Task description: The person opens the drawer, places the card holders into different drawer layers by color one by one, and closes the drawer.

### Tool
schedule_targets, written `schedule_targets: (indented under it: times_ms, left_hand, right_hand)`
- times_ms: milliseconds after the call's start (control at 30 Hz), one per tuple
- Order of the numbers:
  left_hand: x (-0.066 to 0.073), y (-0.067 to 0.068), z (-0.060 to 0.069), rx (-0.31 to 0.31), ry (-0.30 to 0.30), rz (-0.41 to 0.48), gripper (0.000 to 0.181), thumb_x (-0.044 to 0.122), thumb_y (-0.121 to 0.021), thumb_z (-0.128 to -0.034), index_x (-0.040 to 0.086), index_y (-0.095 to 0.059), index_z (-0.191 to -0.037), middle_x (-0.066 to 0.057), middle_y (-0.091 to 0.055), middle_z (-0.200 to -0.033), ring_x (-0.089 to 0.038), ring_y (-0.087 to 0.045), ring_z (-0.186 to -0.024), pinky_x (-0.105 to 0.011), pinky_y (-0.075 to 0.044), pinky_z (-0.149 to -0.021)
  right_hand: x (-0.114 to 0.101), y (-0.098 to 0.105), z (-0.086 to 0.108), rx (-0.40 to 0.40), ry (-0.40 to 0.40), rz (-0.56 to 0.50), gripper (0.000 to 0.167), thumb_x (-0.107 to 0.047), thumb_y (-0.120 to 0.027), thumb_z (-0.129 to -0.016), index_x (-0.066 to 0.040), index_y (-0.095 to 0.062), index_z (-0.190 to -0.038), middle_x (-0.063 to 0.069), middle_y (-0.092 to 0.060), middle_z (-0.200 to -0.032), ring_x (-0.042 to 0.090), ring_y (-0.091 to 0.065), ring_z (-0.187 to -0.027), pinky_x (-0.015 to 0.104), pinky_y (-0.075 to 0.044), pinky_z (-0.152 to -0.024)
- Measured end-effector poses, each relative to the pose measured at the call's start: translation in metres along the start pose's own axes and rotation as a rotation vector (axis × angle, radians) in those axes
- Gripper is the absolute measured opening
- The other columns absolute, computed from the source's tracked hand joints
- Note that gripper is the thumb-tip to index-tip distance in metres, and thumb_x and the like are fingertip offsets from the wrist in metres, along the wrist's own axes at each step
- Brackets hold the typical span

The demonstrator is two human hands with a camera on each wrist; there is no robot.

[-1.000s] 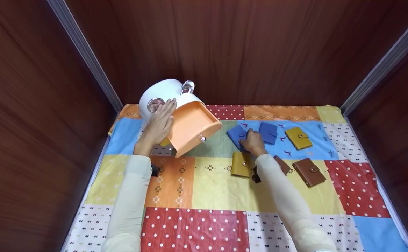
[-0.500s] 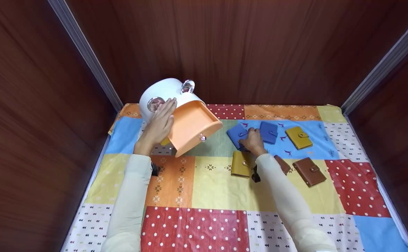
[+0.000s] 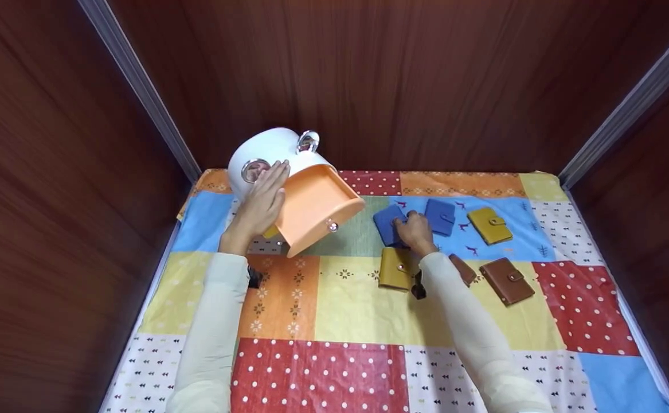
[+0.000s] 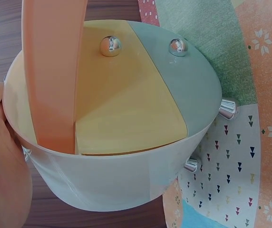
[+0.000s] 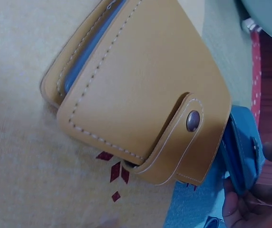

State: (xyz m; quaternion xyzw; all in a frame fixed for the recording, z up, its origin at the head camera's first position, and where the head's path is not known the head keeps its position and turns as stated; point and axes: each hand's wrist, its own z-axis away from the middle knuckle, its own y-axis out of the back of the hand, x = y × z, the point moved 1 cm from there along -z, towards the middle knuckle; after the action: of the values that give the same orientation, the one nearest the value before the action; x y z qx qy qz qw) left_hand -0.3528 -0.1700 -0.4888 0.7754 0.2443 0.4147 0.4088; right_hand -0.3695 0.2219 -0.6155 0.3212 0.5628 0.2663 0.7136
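Note:
My left hand (image 3: 257, 209) lies with straight fingers against a white rounded drawer box (image 3: 271, 143) at the back left. Its orange drawer (image 3: 317, 201) is pulled out; yellow and grey-green fronts with silver knobs show in the left wrist view. My right hand (image 3: 416, 234) pinches a blue snap wallet (image 3: 388, 225) by its right side, and the right wrist view shows thumb and fingers on the wallet (image 5: 243, 142). Another blue wallet (image 3: 440, 216) lies just beyond that hand. Nearer me is a mustard wallet (image 3: 394, 269), large in the right wrist view.
A second mustard wallet (image 3: 490, 225) and a brown wallet (image 3: 507, 281) lie to the right. My right forearm partly hides another brown wallet (image 3: 463, 269). Dark wood panels (image 3: 368, 86) bound the patchwork-covered table (image 3: 317, 373) at the back and sides.
The blue wallet at my right fingers has turned slightly and shifted a little to the right. My left hand and the drawer box stay as they were.

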Motion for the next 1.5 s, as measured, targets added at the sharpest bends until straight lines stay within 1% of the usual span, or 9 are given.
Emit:
schedule_targets:
  times_ms: [100,267,367,500,600,867,1000,1267,1500]
  left_hand:
    - [0.0001,-0.0006,0.0001,-0.003,0.004,-0.003,0.056,0.016,-0.035,-0.1153,0.009,-0.025,-0.17,-0.008,-0.023,-0.179,-0.029,-0.015,-0.168,-0.046,-0.005,-0.139]
    - [-0.0002,-0.0007,0.0004,-0.008,0.014,0.0,0.056,0.017,-0.035,-0.1149,0.009,-0.025,-0.17,-0.007,-0.023,-0.179,-0.028,-0.015,-0.168,-0.046,-0.005,-0.139]
    - [-0.0001,-0.0005,0.0003,-0.007,0.018,0.003,0.056,0.019,-0.034,-0.1155,0.01,-0.025,-0.17,-0.006,-0.023,-0.179,-0.027,-0.015,-0.168,-0.047,-0.005,-0.139]
    - [0.0012,-0.0004,-0.0006,-0.016,0.025,-0.001,0.056,0.022,-0.033,-0.116,0.011,-0.024,-0.17,-0.005,-0.022,-0.179,-0.026,-0.014,-0.168,-0.047,-0.004,-0.139]
    - [0.0019,-0.0003,-0.0009,-0.021,0.025,-0.001,0.056,0.021,-0.034,-0.1161,0.011,-0.023,-0.17,-0.005,-0.021,-0.179,-0.026,-0.014,-0.168,-0.047,-0.004,-0.139]
    - [0.0001,-0.0005,-0.0002,-0.014,0.011,-0.001,0.056,0.021,-0.033,-0.1158,0.01,-0.024,-0.17,-0.006,-0.021,-0.179,-0.028,-0.014,-0.168,-0.047,-0.004,-0.139]
    - [-0.0006,-0.0003,0.0002,-0.018,0.013,-0.008,0.056,0.024,-0.03,-0.1164,0.011,-0.022,-0.171,-0.005,-0.02,-0.18,-0.027,-0.014,-0.168,-0.047,-0.004,-0.139]
    - [-0.0017,-0.0005,0.0,-0.017,0.022,-0.008,0.056,0.022,-0.032,-0.1165,0.012,-0.022,-0.171,-0.004,-0.019,-0.18,-0.026,-0.013,-0.168,-0.044,-0.003,-0.139]
    - [-0.0023,-0.0019,0.0003,0.008,-0.016,0.011,0.056,0.016,-0.036,-0.1153,0.007,-0.026,-0.169,-0.009,-0.024,-0.178,-0.03,-0.015,-0.168,-0.047,-0.005,-0.139]
  right_hand:
    - [-0.0009,0.0003,0.0023,0.006,0.012,-0.001,0.052,-0.034,-0.052,-0.111,0.007,-0.057,-0.144,0.029,-0.062,-0.139,0.039,-0.065,-0.119,0.053,-0.058,-0.098]
    - [-0.0016,0.0007,0.004,0.016,0.021,-0.004,0.047,-0.029,-0.053,-0.11,0.008,-0.061,-0.138,0.029,-0.066,-0.136,0.038,-0.067,-0.117,0.052,-0.059,-0.097]
    - [-0.0024,0.0015,0.0039,0.02,0.017,-0.02,0.041,-0.028,-0.055,-0.11,0.007,-0.064,-0.13,0.027,-0.069,-0.126,0.033,-0.067,-0.105,0.047,-0.058,-0.088]
    - [-0.0048,0.0037,0.0044,0.028,0.014,-0.05,0.034,-0.024,-0.057,-0.109,0.006,-0.068,-0.121,0.02,-0.068,-0.108,0.027,-0.062,-0.09,0.038,-0.052,-0.072]
    - [-0.006,0.0053,0.0046,0.024,0.007,-0.082,0.033,-0.022,-0.058,-0.109,0.004,-0.069,-0.123,0.017,-0.068,-0.105,0.024,-0.062,-0.087,0.033,-0.049,-0.068]
    - [-0.0069,0.0077,0.0061,0.039,-0.002,-0.147,0.032,-0.021,-0.062,-0.107,0.002,-0.072,-0.126,0.02,-0.075,-0.119,0.025,-0.067,-0.095,0.034,-0.054,-0.075]
    - [-0.0071,0.0075,0.0072,0.052,-0.012,-0.166,0.029,-0.022,-0.065,-0.106,0.0,-0.075,-0.122,0.018,-0.077,-0.118,0.025,-0.068,-0.096,0.035,-0.055,-0.077]
    - [-0.0063,0.0071,0.0088,0.072,-0.021,-0.196,0.028,-0.023,-0.068,-0.104,-0.001,-0.077,-0.118,0.018,-0.077,-0.114,0.026,-0.067,-0.095,0.037,-0.054,-0.077]
    - [-0.0072,0.0086,0.0088,0.108,0.014,-0.197,0.027,-0.023,-0.071,-0.102,0.0,-0.079,-0.116,0.019,-0.078,-0.116,0.03,-0.07,-0.102,0.044,-0.057,-0.087]
